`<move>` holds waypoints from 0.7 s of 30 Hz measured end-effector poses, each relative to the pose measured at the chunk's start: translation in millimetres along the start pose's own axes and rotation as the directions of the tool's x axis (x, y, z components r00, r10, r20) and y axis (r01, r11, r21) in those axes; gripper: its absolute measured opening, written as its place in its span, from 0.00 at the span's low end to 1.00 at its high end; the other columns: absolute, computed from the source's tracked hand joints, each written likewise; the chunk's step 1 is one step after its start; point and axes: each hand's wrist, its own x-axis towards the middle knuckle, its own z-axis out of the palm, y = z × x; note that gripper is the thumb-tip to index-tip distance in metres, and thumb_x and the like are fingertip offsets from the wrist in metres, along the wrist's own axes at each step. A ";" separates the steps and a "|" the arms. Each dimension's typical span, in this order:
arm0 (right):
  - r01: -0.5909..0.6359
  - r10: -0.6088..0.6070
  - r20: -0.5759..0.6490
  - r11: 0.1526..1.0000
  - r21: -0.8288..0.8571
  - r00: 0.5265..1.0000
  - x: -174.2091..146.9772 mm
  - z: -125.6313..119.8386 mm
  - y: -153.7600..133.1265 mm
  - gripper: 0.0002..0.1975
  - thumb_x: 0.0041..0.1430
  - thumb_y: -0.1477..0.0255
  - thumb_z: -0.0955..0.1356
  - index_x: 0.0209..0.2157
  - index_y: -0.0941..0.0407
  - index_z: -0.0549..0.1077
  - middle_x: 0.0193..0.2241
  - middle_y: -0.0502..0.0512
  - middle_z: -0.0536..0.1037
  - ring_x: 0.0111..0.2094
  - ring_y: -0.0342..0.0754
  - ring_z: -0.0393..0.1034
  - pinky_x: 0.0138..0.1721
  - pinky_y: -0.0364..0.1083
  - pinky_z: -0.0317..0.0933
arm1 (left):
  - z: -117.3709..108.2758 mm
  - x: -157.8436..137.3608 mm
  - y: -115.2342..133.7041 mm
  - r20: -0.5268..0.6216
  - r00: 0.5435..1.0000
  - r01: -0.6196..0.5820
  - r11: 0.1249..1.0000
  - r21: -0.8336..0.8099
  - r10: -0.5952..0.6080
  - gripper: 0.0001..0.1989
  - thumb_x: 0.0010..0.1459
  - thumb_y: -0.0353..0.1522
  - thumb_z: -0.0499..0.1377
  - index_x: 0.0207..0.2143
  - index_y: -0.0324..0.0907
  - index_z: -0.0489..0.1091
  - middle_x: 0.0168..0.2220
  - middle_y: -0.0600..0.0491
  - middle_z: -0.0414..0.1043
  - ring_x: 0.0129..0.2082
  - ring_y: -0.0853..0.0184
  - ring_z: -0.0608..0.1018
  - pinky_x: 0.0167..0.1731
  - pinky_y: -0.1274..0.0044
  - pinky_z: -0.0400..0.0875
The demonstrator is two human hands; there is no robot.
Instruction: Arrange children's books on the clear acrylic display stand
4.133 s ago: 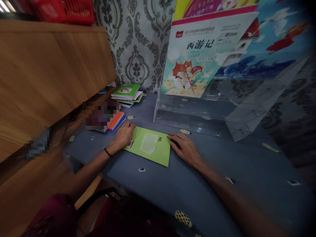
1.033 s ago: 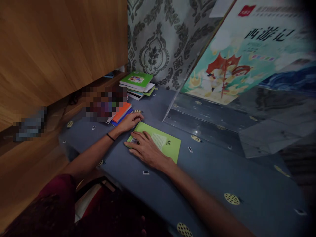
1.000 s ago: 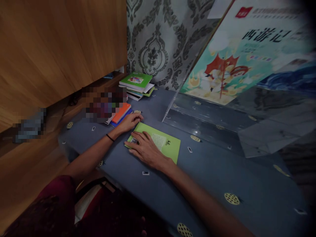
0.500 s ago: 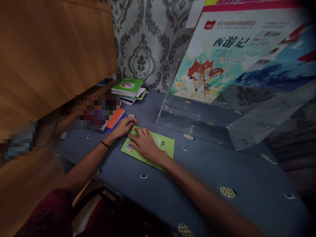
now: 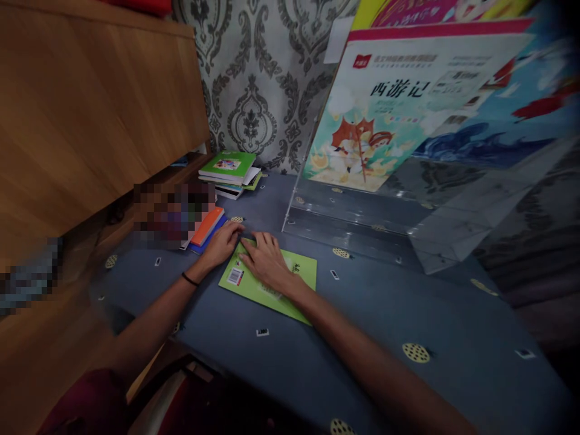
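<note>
A thin light-green book (image 5: 301,275) lies closed on the blue patterned tablecloth (image 5: 362,338), its barcode side up. My right hand (image 5: 268,261) rests palm down over the book's far middle part. Its fingers are spread, with the tips reaching the far edge. At the book's far left corner is my left hand (image 5: 223,244), with a dark band on the wrist. Its fingers are loosely bent and point right, close to the right fingertips. I see nothing held in it, and whether it touches the book is hard to tell.
An orange book (image 5: 208,225) on a blue one lies left of my left hand, beside a blurred patch. Farther back stands a book stack (image 5: 229,175) near the wallpapered wall. A clear acrylic stand (image 5: 344,220) holds picture books (image 5: 362,121). A wooden cabinet (image 5: 99,109) borders the left.
The camera view has tilted slightly up, showing more of the picture books' tops. My right hand's fingers have shifted a little toward the green book's far edge. The left hand stays near the corner.
</note>
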 end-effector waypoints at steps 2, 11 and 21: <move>-0.014 0.014 -0.011 1.000 0.015 1.000 -0.3 1.4 0.5 0.22 0.72 0.63 0.62 0.61 0.58 0.70 0.59 0.70 0.68 0.58 0.63 0.58 0.57 0.61 0.56 | -0.3 -5.3 3.6 -0.007 1.000 -0.009 0.999 0.030 0.009 0.15 0.61 0.24 0.50 0.45 0.41 0.72 0.44 0.48 0.74 0.48 0.61 0.75 0.53 0.65 0.71; -0.054 0.055 -0.030 0.998 0.030 0.998 -0.3 0.1 0.5 0.23 0.71 0.63 0.64 0.59 0.63 0.71 0.57 0.71 0.69 0.58 0.63 0.58 0.56 0.60 0.58 | 2.9 -17.0 10.4 0.020 0.994 -0.111 0.959 0.259 0.109 0.18 0.62 0.21 0.48 0.45 0.40 0.75 0.47 0.46 0.73 0.50 0.61 0.76 0.53 0.66 0.73; -0.081 0.080 0.012 0.996 0.032 0.997 2.7 -6.9 -1.0 0.21 0.71 0.63 0.65 0.57 0.62 0.72 0.55 0.69 0.71 0.57 0.61 0.61 0.55 0.58 0.59 | 1.2 -14.8 14.5 0.061 0.994 -0.103 0.928 0.357 0.087 0.19 0.59 0.20 0.50 0.44 0.39 0.77 0.46 0.45 0.75 0.48 0.59 0.77 0.50 0.66 0.75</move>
